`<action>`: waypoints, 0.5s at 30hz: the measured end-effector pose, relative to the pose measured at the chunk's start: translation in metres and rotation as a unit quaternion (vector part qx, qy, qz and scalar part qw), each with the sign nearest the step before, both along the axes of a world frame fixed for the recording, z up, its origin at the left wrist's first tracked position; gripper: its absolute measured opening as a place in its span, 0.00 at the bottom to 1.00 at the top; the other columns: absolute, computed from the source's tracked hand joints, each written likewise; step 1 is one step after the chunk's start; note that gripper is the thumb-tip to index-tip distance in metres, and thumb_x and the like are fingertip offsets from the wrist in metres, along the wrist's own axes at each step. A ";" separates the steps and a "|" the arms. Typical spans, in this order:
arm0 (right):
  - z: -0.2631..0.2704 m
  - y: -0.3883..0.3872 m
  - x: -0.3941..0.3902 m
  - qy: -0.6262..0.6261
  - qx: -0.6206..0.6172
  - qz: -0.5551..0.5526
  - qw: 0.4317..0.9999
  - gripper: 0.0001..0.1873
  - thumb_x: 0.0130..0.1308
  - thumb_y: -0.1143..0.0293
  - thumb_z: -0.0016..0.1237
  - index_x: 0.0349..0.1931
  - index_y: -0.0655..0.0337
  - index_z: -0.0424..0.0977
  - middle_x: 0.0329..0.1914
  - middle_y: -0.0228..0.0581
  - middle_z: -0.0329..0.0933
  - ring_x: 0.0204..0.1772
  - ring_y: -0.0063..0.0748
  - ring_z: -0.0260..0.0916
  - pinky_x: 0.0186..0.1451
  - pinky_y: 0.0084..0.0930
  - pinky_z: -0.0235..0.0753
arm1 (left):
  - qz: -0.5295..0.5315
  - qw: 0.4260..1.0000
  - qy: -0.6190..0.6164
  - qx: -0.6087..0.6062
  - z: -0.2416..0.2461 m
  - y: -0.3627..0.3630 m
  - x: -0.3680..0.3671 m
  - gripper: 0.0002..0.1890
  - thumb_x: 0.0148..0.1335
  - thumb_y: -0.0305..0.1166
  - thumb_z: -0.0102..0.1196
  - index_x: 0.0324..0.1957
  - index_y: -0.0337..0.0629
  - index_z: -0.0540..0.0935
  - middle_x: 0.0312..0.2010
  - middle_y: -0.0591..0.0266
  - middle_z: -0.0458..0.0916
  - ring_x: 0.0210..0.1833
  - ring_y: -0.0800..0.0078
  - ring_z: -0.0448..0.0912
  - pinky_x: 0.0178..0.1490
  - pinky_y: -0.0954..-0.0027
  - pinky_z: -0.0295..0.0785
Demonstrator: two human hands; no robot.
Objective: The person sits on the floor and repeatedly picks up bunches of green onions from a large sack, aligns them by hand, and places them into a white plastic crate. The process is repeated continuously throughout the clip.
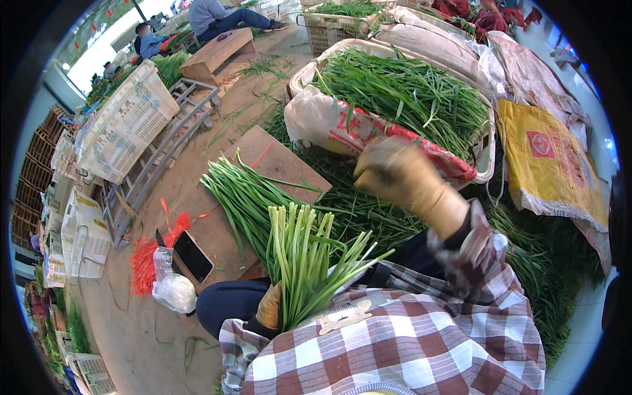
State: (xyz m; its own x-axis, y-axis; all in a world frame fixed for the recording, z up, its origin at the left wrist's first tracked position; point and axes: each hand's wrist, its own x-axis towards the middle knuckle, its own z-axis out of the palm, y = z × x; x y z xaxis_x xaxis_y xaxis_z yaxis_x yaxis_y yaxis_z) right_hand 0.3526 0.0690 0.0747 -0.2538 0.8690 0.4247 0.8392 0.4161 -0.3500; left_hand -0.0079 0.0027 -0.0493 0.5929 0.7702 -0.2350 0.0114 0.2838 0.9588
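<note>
My left hand (269, 307), in a tan glove, grips a bunch of garlic chives (301, 256) at my lap, its pale cut ends fanned upward. My right hand (395, 170), also gloved, is raised at the near side of a white plastic crate (489, 148) heaped with loose green chives (400, 94). Motion blurs this hand, so whether its curled fingers hold anything is unclear. Another pile of chives (242, 190) lies on a brown board (281, 163) in front of me, partly behind the held bunch.
Red plastic strips (143, 261), a smartphone (193, 256) and a clear plastic bag (174, 292) lie left of my knee. Chive leaves (375, 212) cover the floor below the crate. A yellow sack (548, 158) is at right. A metal cart (153, 153) stands left; people sit farther back.
</note>
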 end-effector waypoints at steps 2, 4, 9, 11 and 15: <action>-0.019 -0.027 -0.054 -0.080 -0.022 0.081 0.993 0.16 0.50 0.52 0.53 0.23 0.58 0.76 0.35 0.39 0.76 0.49 0.45 0.70 0.58 0.43 0.64 | 0.023 0.991 -0.067 -0.116 -0.001 0.000 0.000 0.20 0.66 0.43 0.42 0.51 0.39 0.72 0.43 0.61 0.77 0.42 0.72 0.77 0.46 0.73 0.73; -0.031 -0.035 -0.088 -0.137 -0.002 0.059 0.989 0.18 0.48 0.51 0.53 0.21 0.58 0.76 0.34 0.40 0.76 0.51 0.49 0.70 0.62 0.47 0.60 | 0.055 0.982 -0.078 -0.165 -0.004 -0.002 -0.002 0.18 0.66 0.39 0.42 0.51 0.39 0.72 0.43 0.59 0.77 0.43 0.70 0.76 0.47 0.72 0.72; -0.018 0.007 -0.048 -0.168 -0.073 0.025 0.983 0.04 0.49 0.67 0.53 0.21 0.55 0.75 0.26 0.39 0.74 0.34 0.43 0.70 0.42 0.37 0.70 | 0.078 0.996 -0.003 -0.048 -0.020 -0.007 -0.011 0.19 0.66 0.42 0.43 0.52 0.40 0.72 0.43 0.60 0.77 0.43 0.71 0.77 0.46 0.72 0.73; 0.000 0.016 0.000 -0.066 -0.071 -0.212 0.972 0.09 0.53 0.62 0.48 0.22 0.56 0.76 0.24 0.42 0.76 0.32 0.44 0.74 0.37 0.38 0.72 | 0.087 0.994 0.001 -0.064 -0.025 -0.007 -0.011 0.20 0.66 0.43 0.42 0.52 0.40 0.72 0.43 0.61 0.78 0.42 0.72 0.77 0.46 0.73 0.74; 0.015 0.009 0.020 -0.172 0.006 -0.262 0.950 0.15 0.53 0.59 0.52 0.41 0.51 0.74 0.44 0.44 0.74 0.49 0.45 0.69 0.52 0.41 0.67 | 0.060 0.997 0.021 -0.038 -0.020 -0.003 -0.003 0.19 0.66 0.42 0.42 0.52 0.40 0.72 0.45 0.60 0.77 0.44 0.72 0.77 0.48 0.72 0.73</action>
State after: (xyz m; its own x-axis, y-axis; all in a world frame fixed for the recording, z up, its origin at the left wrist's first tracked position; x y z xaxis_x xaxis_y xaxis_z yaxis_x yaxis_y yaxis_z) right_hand 0.3722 0.0781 0.0899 0.0855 0.9099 0.4059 0.9961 -0.0869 -0.0150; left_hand -0.0106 0.0000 -0.0693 0.4861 0.8140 -0.3181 0.0129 0.3573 0.9339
